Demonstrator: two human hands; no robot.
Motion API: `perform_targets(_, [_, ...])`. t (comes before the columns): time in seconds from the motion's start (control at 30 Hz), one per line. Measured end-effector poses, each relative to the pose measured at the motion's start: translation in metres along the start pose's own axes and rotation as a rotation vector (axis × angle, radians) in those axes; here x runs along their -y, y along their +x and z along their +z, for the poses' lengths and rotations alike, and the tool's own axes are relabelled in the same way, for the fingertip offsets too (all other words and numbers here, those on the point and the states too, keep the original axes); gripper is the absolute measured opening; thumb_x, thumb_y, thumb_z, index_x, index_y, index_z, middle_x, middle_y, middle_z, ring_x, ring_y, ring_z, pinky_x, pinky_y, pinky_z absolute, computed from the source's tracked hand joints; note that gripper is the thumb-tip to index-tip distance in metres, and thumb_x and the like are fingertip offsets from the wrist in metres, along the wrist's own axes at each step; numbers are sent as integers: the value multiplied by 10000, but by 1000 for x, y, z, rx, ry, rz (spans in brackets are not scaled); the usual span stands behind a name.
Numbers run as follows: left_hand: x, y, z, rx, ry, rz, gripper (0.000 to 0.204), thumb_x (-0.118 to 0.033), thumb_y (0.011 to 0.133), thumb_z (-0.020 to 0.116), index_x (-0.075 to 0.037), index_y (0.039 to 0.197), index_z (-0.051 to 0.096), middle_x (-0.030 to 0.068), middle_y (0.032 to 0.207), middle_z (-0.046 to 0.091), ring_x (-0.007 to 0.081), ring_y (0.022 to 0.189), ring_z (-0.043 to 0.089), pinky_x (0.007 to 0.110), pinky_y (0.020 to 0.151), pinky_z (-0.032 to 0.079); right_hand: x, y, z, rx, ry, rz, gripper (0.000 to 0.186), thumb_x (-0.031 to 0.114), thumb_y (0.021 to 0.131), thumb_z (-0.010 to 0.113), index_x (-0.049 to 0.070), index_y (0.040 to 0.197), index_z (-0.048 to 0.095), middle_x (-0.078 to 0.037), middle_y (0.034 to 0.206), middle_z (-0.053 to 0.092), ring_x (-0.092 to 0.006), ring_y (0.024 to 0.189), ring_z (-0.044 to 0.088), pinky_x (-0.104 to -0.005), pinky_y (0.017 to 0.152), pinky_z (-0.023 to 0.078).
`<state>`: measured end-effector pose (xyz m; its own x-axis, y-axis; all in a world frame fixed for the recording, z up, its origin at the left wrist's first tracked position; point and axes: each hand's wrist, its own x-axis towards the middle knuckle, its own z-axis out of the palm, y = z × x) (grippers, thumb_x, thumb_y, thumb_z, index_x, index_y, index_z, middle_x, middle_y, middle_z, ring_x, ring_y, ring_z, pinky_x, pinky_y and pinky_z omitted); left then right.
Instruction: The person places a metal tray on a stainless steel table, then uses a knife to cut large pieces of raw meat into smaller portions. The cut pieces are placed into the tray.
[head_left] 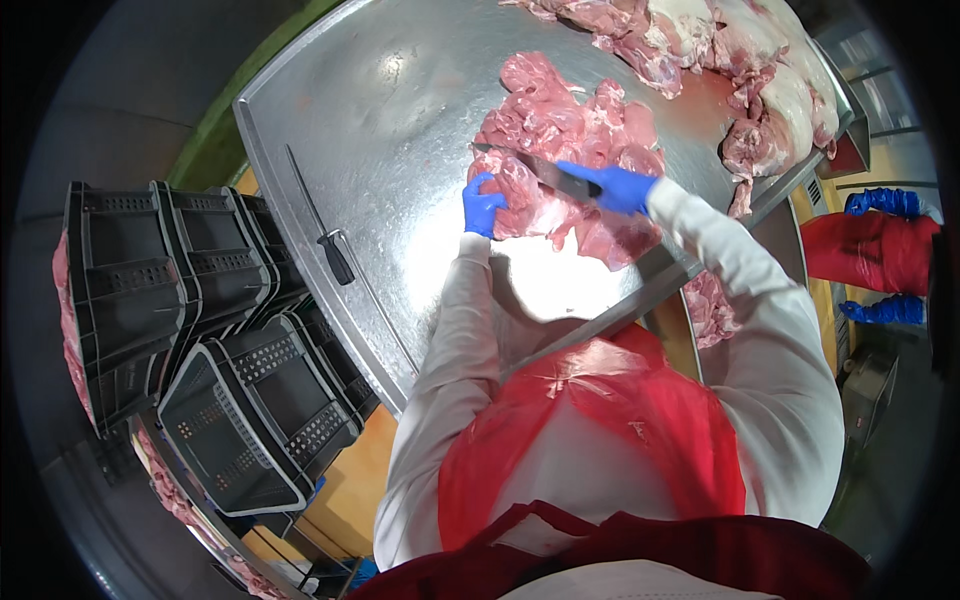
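A boning or butcher's knife [538,167] is gripped in my blue-gloved right hand [624,190], its fingers wrapped round the dark handle. The blade points left and lies across a heap of raw pink meat [560,118]. My blue-gloved left hand [482,208] grips the heap's near-left edge, its fingers curled onto a piece of meat [518,195] just below the blade tip. Under the meat is a shiny metal table [400,130]. How deep the blade sits in the meat cannot be told.
A sharpening steel [318,225] lies on the table's left. Larger skin-on cuts [780,115] are piled at the far right. Dark crates [245,420] stand left of the table. Another person in a red apron [870,252] is at the right. More meat [710,308] lies below the table's right edge.
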<state>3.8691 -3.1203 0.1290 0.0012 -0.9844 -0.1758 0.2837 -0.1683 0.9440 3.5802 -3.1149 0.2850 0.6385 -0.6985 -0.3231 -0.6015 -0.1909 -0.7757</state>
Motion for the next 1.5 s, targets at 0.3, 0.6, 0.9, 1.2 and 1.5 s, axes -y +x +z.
perform_targets(0.3, [1,-27,23,-22,-176,5,437,4,679,588,-12,1115,581,54,905,596,153,733,593,262,596,518,23,58,31,-23,-4,154,791,-7,881,491,299,1552,204,-138,1030,665,-256,854,618,-369,830,508])
perform_targets(0.6, [7,-40,2,-22,-301,-45,676,-121,710,565,-21,1370,457,98,1151,593,225,1032,609,320,835,537,14,-7,75,-59,130,169,849,-36,837,502,320,1546,201,-165,1146,665,-318,967,683,-380,809,537])
perform_targets(0.9, [7,-27,-13,-215,-541,27,460,-11,641,527,-58,1097,565,83,1037,576,257,957,589,369,832,518,56,-29,89,-138,55,207,830,-37,842,445,351,1538,215,-193,846,674,-301,641,655,-425,617,517])
perform_targets(1.2, [-5,-37,-38,-272,-167,195,413,37,652,555,-43,1056,585,46,979,602,209,902,593,309,780,509,28,-175,142,-92,-179,367,699,96,921,469,311,1537,217,-181,933,691,-293,810,696,-417,744,525])
perform_targets(1.5, [-41,-117,-114,-296,1067,-28,414,-98,707,695,-23,1107,619,178,1003,654,288,944,641,393,799,517,55,-202,153,-319,14,330,786,67,854,559,293,1534,236,-224,932,650,-375,821,658,-427,774,515])
